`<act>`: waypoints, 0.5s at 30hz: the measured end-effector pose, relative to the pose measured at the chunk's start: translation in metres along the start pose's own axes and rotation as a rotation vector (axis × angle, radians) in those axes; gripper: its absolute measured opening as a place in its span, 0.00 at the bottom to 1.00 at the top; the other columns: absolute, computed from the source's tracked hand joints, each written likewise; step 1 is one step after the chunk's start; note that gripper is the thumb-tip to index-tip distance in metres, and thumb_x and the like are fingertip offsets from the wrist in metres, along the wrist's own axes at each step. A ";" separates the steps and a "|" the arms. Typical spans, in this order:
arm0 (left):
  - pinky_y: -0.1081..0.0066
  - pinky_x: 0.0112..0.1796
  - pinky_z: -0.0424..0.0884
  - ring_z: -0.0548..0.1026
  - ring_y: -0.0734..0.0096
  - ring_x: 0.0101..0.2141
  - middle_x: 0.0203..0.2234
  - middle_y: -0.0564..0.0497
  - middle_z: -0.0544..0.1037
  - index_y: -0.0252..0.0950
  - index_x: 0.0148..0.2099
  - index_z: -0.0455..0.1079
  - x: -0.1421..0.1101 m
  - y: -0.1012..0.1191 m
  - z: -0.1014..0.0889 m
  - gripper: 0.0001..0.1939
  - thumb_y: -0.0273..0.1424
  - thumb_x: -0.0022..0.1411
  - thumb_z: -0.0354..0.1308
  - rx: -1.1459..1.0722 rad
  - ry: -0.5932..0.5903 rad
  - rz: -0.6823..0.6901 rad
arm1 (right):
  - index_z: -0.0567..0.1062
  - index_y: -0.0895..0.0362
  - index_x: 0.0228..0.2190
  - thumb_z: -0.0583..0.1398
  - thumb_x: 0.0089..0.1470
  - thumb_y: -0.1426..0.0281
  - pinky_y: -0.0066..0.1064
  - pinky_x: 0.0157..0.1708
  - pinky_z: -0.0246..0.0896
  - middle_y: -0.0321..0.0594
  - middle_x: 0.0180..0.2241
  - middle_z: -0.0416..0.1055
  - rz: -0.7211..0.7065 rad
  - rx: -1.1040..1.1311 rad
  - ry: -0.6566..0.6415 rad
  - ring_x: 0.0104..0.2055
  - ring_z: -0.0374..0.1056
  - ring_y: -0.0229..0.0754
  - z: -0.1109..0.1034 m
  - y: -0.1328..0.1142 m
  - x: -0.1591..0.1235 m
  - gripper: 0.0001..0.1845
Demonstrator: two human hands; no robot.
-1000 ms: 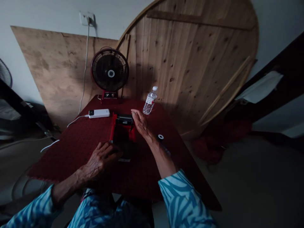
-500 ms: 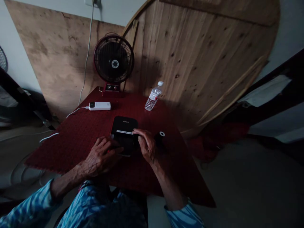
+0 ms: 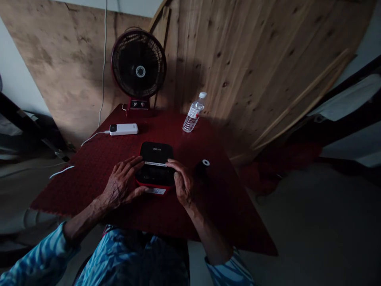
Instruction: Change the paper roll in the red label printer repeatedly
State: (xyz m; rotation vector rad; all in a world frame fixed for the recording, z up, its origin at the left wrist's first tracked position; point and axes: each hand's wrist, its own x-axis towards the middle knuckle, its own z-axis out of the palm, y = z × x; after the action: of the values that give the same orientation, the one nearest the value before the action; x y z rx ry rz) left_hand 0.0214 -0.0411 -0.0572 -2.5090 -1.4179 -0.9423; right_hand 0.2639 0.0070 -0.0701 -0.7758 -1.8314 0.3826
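Note:
A small black and red box-shaped device [image 3: 155, 163] lies with its lid down in the middle of the dark red table [image 3: 98, 167]. My left hand [image 3: 120, 186] rests against its left side with the fingers spread over the edge. On the device's right side lies my right hand [image 3: 182, 183], fingers touching the lid near a pale strip across the top. A black roll with a white core [image 3: 203, 167] stands just right of my right hand.
A red-framed fan [image 3: 138, 71] stands at the table's back edge. A white power bank [image 3: 123, 129] with a cable lies back left, a plastic water bottle [image 3: 194, 112] back right. Wooden boards [image 3: 253, 59] lean on the wall behind. The floor drops away on the right.
The device's lid, open a second ago, is now down. My right hand came down from above it onto its right side, and my left hand shifted onto its left edge.

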 end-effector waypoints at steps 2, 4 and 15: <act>0.53 0.55 0.64 0.67 0.47 0.61 0.60 0.34 0.70 0.34 0.64 0.60 -0.001 0.000 0.001 0.32 0.49 0.66 0.56 -0.003 -0.002 -0.007 | 0.74 0.50 0.49 0.47 0.69 0.63 0.41 0.56 0.67 0.44 0.50 0.77 0.003 -0.004 -0.031 0.56 0.72 0.45 -0.001 0.000 0.001 0.19; 0.53 0.54 0.66 0.68 0.48 0.59 0.61 0.34 0.69 0.35 0.65 0.59 -0.002 0.000 0.003 0.32 0.49 0.67 0.55 -0.040 -0.018 -0.037 | 0.74 0.49 0.49 0.47 0.69 0.63 0.40 0.56 0.68 0.43 0.50 0.77 0.008 0.008 -0.048 0.55 0.72 0.44 -0.002 -0.002 0.002 0.18; 0.52 0.61 0.61 0.63 0.49 0.64 0.64 0.39 0.65 0.38 0.66 0.60 -0.003 0.010 -0.008 0.32 0.48 0.65 0.56 -0.566 0.075 -0.477 | 0.72 0.51 0.51 0.46 0.69 0.63 0.43 0.55 0.68 0.45 0.51 0.75 0.205 -0.075 0.197 0.55 0.71 0.45 -0.010 0.015 -0.019 0.19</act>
State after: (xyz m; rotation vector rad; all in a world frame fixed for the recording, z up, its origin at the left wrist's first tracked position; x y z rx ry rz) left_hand 0.0245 -0.0516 -0.0509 -2.4684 -2.0042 -1.7123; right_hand 0.2822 0.0045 -0.0886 -1.0213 -1.5946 0.3575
